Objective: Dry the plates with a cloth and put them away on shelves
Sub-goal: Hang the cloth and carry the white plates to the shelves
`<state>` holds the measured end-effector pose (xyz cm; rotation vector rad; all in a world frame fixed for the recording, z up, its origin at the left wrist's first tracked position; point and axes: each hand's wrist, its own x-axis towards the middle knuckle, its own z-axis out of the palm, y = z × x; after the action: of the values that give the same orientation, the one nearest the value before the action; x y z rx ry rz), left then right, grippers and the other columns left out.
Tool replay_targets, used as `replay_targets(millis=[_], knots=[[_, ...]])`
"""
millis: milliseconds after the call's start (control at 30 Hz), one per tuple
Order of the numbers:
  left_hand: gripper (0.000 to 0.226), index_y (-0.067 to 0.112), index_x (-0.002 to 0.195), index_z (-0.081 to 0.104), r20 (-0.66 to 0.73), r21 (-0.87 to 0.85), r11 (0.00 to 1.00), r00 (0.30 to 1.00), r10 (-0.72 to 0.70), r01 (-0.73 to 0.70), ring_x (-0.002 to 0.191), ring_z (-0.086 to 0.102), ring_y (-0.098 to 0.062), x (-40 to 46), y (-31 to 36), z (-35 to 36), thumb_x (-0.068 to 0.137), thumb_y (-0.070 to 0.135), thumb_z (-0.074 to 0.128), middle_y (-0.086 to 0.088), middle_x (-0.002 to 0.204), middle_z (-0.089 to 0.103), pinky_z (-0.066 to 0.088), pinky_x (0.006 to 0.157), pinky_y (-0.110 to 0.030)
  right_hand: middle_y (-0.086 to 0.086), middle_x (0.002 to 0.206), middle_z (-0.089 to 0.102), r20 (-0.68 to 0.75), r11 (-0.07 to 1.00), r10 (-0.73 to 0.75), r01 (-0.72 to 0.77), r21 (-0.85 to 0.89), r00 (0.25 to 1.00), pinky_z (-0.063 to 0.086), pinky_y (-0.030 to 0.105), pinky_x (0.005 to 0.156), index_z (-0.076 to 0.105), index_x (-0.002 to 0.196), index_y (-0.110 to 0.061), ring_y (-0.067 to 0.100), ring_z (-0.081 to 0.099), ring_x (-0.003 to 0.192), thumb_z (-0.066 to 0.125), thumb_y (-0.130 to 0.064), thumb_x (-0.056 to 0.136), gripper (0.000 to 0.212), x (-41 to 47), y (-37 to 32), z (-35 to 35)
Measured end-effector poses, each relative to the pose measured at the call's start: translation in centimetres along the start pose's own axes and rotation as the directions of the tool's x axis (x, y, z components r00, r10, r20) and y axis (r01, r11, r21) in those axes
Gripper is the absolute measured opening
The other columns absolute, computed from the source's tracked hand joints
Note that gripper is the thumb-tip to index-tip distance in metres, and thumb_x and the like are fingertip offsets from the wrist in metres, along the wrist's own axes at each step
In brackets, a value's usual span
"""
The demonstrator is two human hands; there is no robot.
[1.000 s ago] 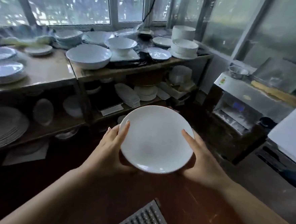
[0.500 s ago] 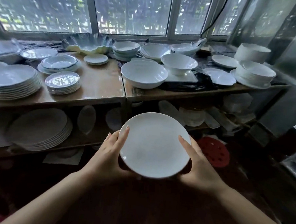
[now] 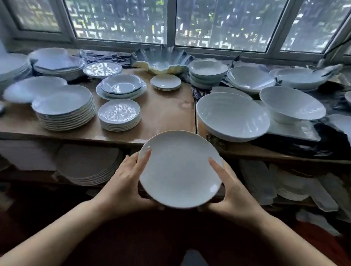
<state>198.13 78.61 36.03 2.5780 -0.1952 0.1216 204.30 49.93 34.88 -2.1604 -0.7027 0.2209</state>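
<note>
Glossy white ceramic plate (image 3: 180, 170), worn wooden shelf (image 3: 167, 111)

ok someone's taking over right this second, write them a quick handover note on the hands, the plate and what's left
Left hand: grips the plate at its left rim, thumb on top.
Right hand: grips the right rim the same way.
The plate is held level in the air, just in front of the top shelf, not yet set down.
No cloth shows in either hand; whether the plate is dry cannot be told.
Left: put it away. A small stack of round plates on the shelf looks a likely match, with bare wood to its right as another spot.
</note>
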Motion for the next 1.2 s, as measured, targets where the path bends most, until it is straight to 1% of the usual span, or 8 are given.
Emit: replay_targets(millis=[133,233,367,567,767,900,1067,1200], knots=[[0.138,0.035,0.149,-0.009,-0.068,0.001,0.993,0.991,-0.116,0.117,0.146,0.011,-0.007,4.5,-2.6,-0.5,0.046,0.084,0.069,0.007,0.158,0.019,-0.002,0.120,-0.031,-0.010,0.161,0.013,0.068,0.995,-0.102,0.101,0.017,0.992,0.016,0.021,0.119,0.018,0.149,-0.043,-0.005,0.008,0.146,0.090,-0.040,0.062,0.112,9.0,2.8,-0.7],[0.134,0.031,0.152,-0.005,-0.106,0.032,0.975,0.971,-0.214,0.218,0.147,0.012,-0.010,7.7,-4.6,-1.1,0.051,0.079,0.069,0.006,0.158,0.021,0.006,0.123,-0.042,-0.008,0.161,0.012,0.139,0.983,-0.181,0.182,0.011,0.973,0.018,0.025,0.120,0.016,0.147,-0.047,-0.001,0.011,0.147,0.087,-0.041,0.064,0.109,15.6,4.4,-1.1],[0.136,0.030,0.154,-0.002,-0.157,0.018,0.946,0.936,-0.317,0.323,0.147,0.010,-0.007,11.2,-6.5,-1.8,0.050,0.086,0.065,0.012,0.157,0.018,-0.001,0.121,-0.034,-0.005,0.161,0.010,0.244,0.963,-0.268,0.267,0.037,0.932,0.019,0.033,0.121,0.010,0.142,-0.055,0.006,0.010,0.149,0.084,-0.043,0.067,0.106,23.6,5.9,-1.2],[0.134,0.041,0.149,-0.012,-0.193,-0.002,0.903,0.886,-0.421,0.429,0.149,0.005,-0.010,15.0,-11.3,-2.9,0.051,0.086,0.066,0.009,0.159,0.015,-0.005,0.120,-0.036,0.004,0.161,0.008,0.342,0.939,-0.343,0.329,0.099,0.875,0.021,0.027,0.119,0.015,0.147,-0.047,0.012,0.014,0.149,0.071,-0.063,0.064,0.101,33.3,7.3,1.5],[0.135,0.030,0.153,-0.003,-0.190,0.013,0.865,0.850,-0.491,0.502,0.149,0.007,-0.017,18.6,-18.7,-4.1,0.049,0.091,0.058,0.005,0.158,0.017,-0.005,0.120,-0.040,0.014,0.158,0.018,0.338,0.914,-0.400,0.398,0.080,0.852,0.031,0.051,0.114,0.019,0.148,-0.046,0.029,0.019,0.148,0.081,-0.054,0.063,0.106,42.2,8.4,6.5],[0.135,0.027,0.153,0.000,-0.163,0.027,0.863,0.854,-0.494,0.505,0.148,0.003,-0.014,20.9,-24.3,-5.0,0.048,0.086,0.062,0.000,0.159,0.015,-0.013,0.116,-0.032,0.013,0.160,0.013,0.360,0.926,-0.366,0.373,0.053,0.858,0.030,0.043,0.117,0.014,0.145,-0.051,0.026,0.019,0.148,0.077,-0.057,0.061,0.105,47.0,8.6,9.7],[0.124,0.034,0.148,-0.008,-0.104,0.010,0.856,0.852,-0.513,0.517,0.139,-0.021,0.001,23.4,-30.6,-5.1,0.052,0.075,0.057,0.009,0.155,0.000,-0.023,0.112,-0.029,0.011,0.158,0.015,0.331,0.926,-0.378,0.359,0.118,0.865,0.020,0.013,0.114,0.026,0.146,-0.039,0.009,0.016,0.148,0.081,-0.046,0.063,0.100,51.7,9.1,13.5],[0.123,0.035,0.147,-0.012,-0.027,0.037,0.843,0.844,-0.536,0.536,0.139,-0.020,-0.002,24.7,-34.6,-4.8,0.053,0.072,0.058,0.002,0.159,0.000,-0.025,0.111,-0.027,0.014,0.156,0.019,0.314,0.935,-0.355,0.335,0.119,0.881,0.024,0.015,0.114,0.037,0.147,-0.023,0.011,0.019,0.147,0.089,-0.028,0.062,0.100,53.9,10.2,16.3]])
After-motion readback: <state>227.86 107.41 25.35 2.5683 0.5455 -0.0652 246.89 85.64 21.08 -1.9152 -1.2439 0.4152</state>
